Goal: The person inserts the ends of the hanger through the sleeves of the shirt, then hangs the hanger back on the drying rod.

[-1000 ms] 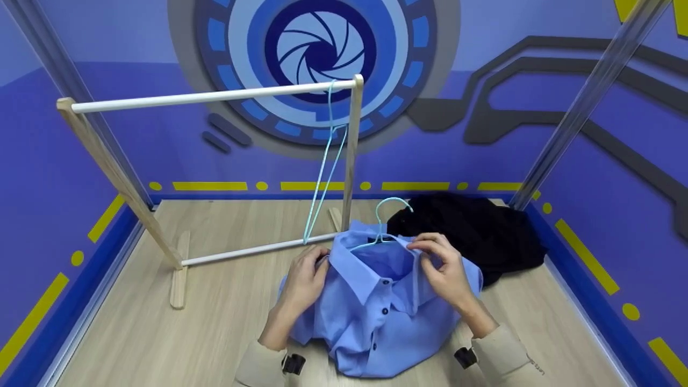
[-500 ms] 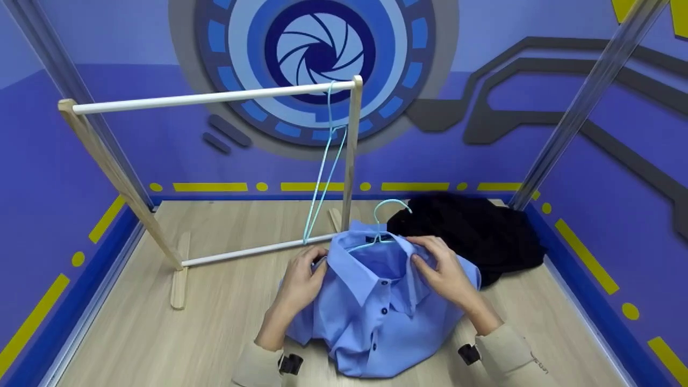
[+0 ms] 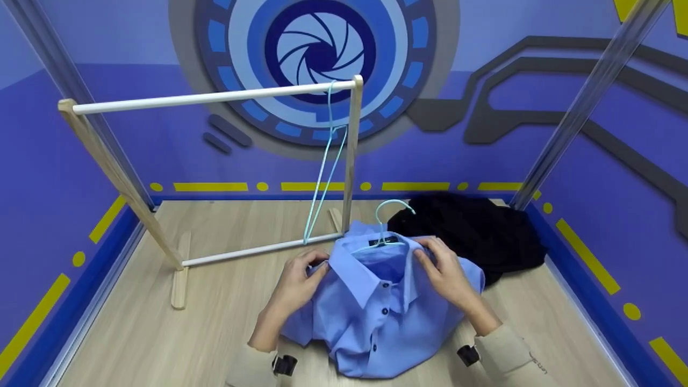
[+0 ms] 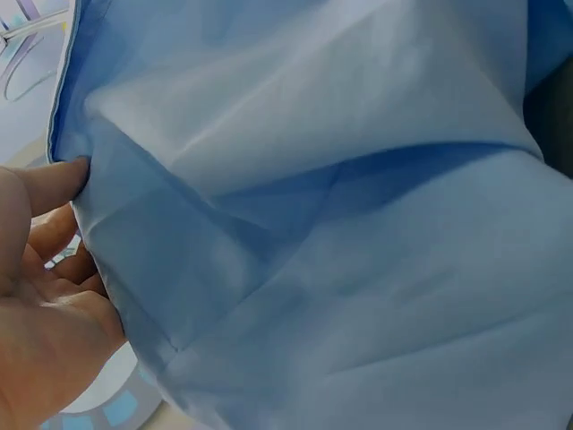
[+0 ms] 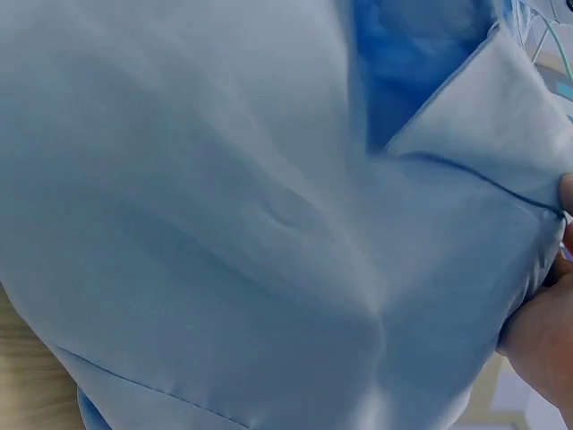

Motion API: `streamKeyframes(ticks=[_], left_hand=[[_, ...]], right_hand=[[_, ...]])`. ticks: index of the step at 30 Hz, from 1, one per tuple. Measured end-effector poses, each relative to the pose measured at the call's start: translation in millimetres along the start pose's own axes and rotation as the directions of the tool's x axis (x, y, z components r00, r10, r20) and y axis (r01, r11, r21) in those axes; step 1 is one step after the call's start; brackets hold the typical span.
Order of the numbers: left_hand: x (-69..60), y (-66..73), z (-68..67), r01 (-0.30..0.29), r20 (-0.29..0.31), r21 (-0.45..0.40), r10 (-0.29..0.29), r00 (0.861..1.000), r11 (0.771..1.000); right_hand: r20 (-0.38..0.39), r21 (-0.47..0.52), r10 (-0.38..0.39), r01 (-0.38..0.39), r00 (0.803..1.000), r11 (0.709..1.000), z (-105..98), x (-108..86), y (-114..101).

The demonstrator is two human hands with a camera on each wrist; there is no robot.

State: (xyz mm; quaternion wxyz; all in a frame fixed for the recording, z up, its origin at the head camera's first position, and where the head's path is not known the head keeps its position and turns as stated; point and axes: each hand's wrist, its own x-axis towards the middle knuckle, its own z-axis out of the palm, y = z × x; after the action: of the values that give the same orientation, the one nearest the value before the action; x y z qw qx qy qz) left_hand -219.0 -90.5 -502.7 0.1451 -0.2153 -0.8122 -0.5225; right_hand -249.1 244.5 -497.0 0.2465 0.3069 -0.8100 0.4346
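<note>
A light blue buttoned shirt [image 3: 392, 344] lies bunched on the table with its collar [image 3: 352, 274] upright. Through the neck opening rises the hook of a light blue hanger [image 3: 394, 201]; its arms are mostly hidden inside the shirt. My left hand [image 3: 297, 282] pinches the fabric beside the collar's left side, thumb over the cloth in the left wrist view. On the other side, my right hand [image 3: 445, 274] pinches the collar and shoulder cloth between thumb and fingers. Only part of the right hand shows at the right wrist view's edge.
A wooden clothes rack [image 3: 215, 98] with white rails stands at the back left. Another light blue hanger [image 3: 322, 174] hangs near its right end. Black clothing [image 3: 478, 236] lies heaped behind the shirt on the right. Blue patterned walls enclose the table [image 3: 134, 333].
The right hand's fingers have shifted further round the collar. The collar has opened slightly, showing more of the black neck label. My left hand has moved a little left.
</note>
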Motion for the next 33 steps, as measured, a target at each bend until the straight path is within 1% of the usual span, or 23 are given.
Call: streamKeyframes(ticks=[6,11,14,16,18,21,24,27,30,33], left_hand=[[-4.1,-4.3,-4.4,0.009,0.067,-0.011,-0.008,0.998,1.0],[-7.9,-4.5,-8.7,0.024,0.146,0.013,-0.026,0.989,1.0],[-9.6,-5.5,-11.4,0.032,0.173,0.035,-0.038,0.984,0.999],[-9.7,-6.9,-12.2,0.032,0.166,0.033,-0.037,0.985,0.999],[-9.3,-8.7,-12.1,0.031,0.147,0.028,-0.035,0.989,0.999],[-8.6,-9.7,-11.3,0.035,0.117,0.031,-0.039,0.992,0.999],[-8.5,-11.3,-11.0,0.045,0.089,0.045,-0.049,0.995,0.998],[-8.4,-13.6,-11.1,0.044,0.062,0.053,-0.048,0.997,0.998],[-8.5,-15.7,-11.7,0.038,0.049,0.051,-0.041,0.998,0.998],[-8.7,-17.0,-12.4,0.036,0.043,0.047,-0.038,0.998,0.998]], right_hand=[[0.004,0.006,0.067,-0.067,0.998,0.998,-1,-1.7,2],[-0.022,0.021,0.061,-0.06,0.998,0.998,-1,-1.5,1],[-0.044,0.035,0.06,-0.058,0.997,0.998,-2,2.7,-12],[-0.057,0.043,0.059,-0.057,0.997,0.997,-2,5.7,-23],[-0.061,0.042,0.061,-0.058,0.996,0.997,-3,8.8,-33],[-0.048,0.051,0.071,-0.069,0.996,0.996,-5,9.3,-35],[-0.023,0.059,0.093,-0.092,0.995,0.994,-4,7.4,-28],[0.0,0.056,0.1,-0.1,0.995,0.993,-2,3.2,-13],[0.025,0.038,0.101,-0.102,0.995,0.994,-1,0.0,0],[0.049,0.028,0.112,-0.113,0.993,0.993,-2,-1.6,5]])
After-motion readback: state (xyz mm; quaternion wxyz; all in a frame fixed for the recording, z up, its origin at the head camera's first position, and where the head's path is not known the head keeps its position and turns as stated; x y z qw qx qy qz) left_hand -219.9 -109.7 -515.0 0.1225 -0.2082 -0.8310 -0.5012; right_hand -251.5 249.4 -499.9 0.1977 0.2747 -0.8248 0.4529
